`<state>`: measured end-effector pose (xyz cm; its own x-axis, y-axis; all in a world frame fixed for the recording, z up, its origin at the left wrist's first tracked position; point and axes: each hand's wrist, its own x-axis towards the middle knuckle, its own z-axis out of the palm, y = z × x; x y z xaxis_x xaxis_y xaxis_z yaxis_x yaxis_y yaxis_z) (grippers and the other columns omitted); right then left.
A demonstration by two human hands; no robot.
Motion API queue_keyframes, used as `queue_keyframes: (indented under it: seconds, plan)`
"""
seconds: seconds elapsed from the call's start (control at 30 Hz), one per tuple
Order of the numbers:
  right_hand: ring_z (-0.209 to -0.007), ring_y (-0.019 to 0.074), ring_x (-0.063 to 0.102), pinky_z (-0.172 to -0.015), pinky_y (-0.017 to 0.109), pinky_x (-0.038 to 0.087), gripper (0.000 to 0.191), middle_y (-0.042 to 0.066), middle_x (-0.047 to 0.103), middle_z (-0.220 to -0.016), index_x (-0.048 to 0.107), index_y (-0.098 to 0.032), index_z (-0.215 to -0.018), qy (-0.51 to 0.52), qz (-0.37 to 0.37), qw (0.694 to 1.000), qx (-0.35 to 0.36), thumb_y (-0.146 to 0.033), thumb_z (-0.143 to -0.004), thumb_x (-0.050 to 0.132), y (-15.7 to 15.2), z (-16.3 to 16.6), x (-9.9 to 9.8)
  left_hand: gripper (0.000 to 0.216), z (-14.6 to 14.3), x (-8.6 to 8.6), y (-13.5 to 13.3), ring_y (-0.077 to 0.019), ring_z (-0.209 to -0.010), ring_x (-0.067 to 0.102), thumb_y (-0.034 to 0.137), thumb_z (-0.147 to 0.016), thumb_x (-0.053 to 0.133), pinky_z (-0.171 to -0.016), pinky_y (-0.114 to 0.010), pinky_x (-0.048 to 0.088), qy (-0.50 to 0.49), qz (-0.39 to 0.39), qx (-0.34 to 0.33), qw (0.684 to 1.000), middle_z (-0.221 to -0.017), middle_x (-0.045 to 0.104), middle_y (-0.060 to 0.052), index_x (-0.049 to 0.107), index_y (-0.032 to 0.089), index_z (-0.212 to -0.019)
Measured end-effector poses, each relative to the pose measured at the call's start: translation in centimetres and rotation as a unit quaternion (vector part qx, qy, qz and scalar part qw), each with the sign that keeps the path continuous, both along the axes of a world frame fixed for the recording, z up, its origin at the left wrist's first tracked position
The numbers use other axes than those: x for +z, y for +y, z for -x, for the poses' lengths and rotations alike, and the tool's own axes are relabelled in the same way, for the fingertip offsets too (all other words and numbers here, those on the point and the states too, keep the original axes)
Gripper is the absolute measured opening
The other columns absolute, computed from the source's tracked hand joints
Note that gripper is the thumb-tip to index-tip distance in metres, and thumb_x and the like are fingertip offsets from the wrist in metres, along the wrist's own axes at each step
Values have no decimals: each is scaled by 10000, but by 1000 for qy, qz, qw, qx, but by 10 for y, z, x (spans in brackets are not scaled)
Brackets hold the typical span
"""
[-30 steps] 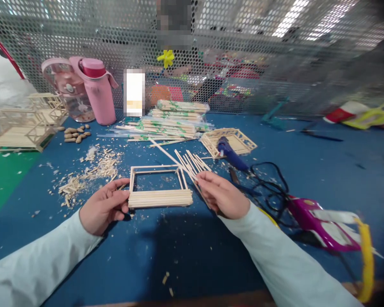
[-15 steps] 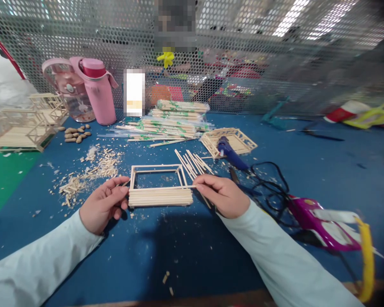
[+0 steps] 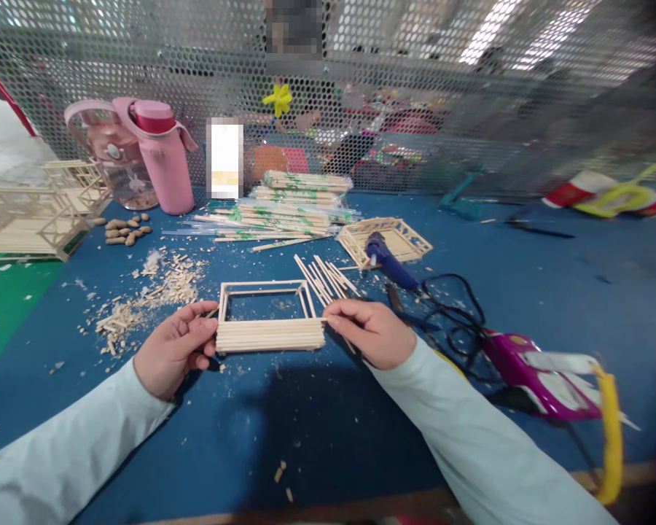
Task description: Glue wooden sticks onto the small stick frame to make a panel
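Note:
A small box frame of pale wooden sticks [image 3: 270, 337] stands on the blue tabletop, its near side filled with a row of sticks laid lengthwise. My left hand [image 3: 178, 346] is closed on the frame's left end, thumb and fingers at its corner. A thin stick tip pokes out between the left fingers. At the other end my right hand [image 3: 375, 332] pinches the right tip of a wooden stick [image 3: 320, 319] lying along the top of the row. Loose sticks [image 3: 328, 281] lie just behind the right hand, which partly covers them.
A blue glue gun [image 3: 391, 264] rests on a stick-built tray [image 3: 410, 237], near black cable and a magenta-and-white tool [image 3: 536, 372]. Wood scraps [image 3: 164, 292] litter the left. Behind are bagged sticks [image 3: 300, 211], peanuts [image 3: 125, 230], a pink bottle [image 3: 169, 164] and stick models [image 3: 27, 226].
The right hand has brought the pinched stick closer against the row, and its tip now sticks out less past the frame's right end. The left hand keeps its hold.

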<state>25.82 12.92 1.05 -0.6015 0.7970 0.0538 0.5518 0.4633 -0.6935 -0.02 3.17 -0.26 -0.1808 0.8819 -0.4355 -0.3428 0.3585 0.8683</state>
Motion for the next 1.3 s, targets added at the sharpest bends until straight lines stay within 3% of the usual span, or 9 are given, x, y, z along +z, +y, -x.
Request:
queue_keyframes:
  seconds: [0.13, 0.33, 0.63, 0.73, 0.83, 0.97, 1.03, 1.2, 1.3]
  plan:
    - [-498, 101, 441, -510, 219, 348, 258, 1, 566, -573, 641, -155, -741, -9, 4, 1000, 0, -336, -793, 465, 2, -2, 1, 712, 0, 1, -2, -57, -360, 425, 494, -486, 780, -310, -126, 337, 47, -3, -18, 999, -432, 521, 71, 482, 152, -1035]
    - [-470, 90, 427, -498, 211, 337, 223, -15, 544, -530, 648, -158, -703, 10, -6, 1000, -6, -290, -767, 481, 3, -1, -3, 546, -6, 1, -8, -59, -325, 387, 575, -664, 603, -288, -154, 302, 237, -62, 17, 969, -487, 513, 76, 491, 176, -1019]
    - [-486, 91, 430, -497, 207, 338, 222, -11, 544, -540, 647, -145, -711, 2, 1, 1000, -4, -282, -767, 480, 2, -1, 1, 399, 4, -6, -9, -50, -325, 290, 525, -696, 573, -310, -156, 234, 274, -79, 15, 958, -433, 335, 118, 522, 194, -914]
    - [-487, 91, 426, -497, 207, 337, 221, -11, 543, -545, 646, -146, -711, -1, 0, 1000, -3, -280, -766, 480, 1, -1, 2, 366, 5, -6, -12, -84, -370, 412, 495, -715, 557, -360, -193, 342, 329, -99, 6, 939, -465, 444, 78, 554, 179, -899]
    - [-493, 92, 430, -502, 208, 339, 227, -7, 553, -557, 647, -145, -714, -5, 1, 1000, -3, -281, -772, 475, 2, -1, 2, 360, 7, -7, -13, -135, -576, 574, 470, -729, 549, -564, -252, 474, 390, -129, 30, 911, -650, 604, 8, 584, 180, -940]
    - [-500, 93, 441, -508, 208, 344, 224, -4, 566, -568, 649, -145, -720, -6, 0, 1000, -4, -279, -773, 477, 2, -1, 1, 360, 10, -7, -13, -148, -649, 594, 454, -735, 564, -636, -271, 479, 437, -147, 43, 886, -729, 636, -4, 603, 194, -981]
    - [-496, 92, 438, -505, 208, 342, 219, -8, 560, -559, 648, -150, -716, -4, 1, 1000, -2, -277, -775, 479, 2, -1, 2, 334, 11, -5, -14, -143, -629, 580, 441, -744, 563, -606, -267, 474, 474, -168, 42, 863, -724, 619, -1, 620, 198, -966]
    - [-499, 92, 441, -506, 206, 345, 212, -12, 559, -557, 645, -152, -713, -6, 0, 1000, 3, -270, -779, 482, 3, -2, 1, 250, 8, -2, -18, -173, -750, 569, 369, -811, 518, -671, -299, 453, 625, -267, -6, 734, -792, 605, -42, 683, 198, -889]
    - [-502, 89, 446, -510, 203, 349, 206, -10, 574, -570, 648, -149, -717, -4, -5, 1000, 3, -259, -779, 485, 3, -2, 0, 237, 8, -2, -19, -185, -738, 551, 358, -811, 526, -676, -326, 437, 666, -295, -29, 685, -777, 591, -48, 691, 201, -879]
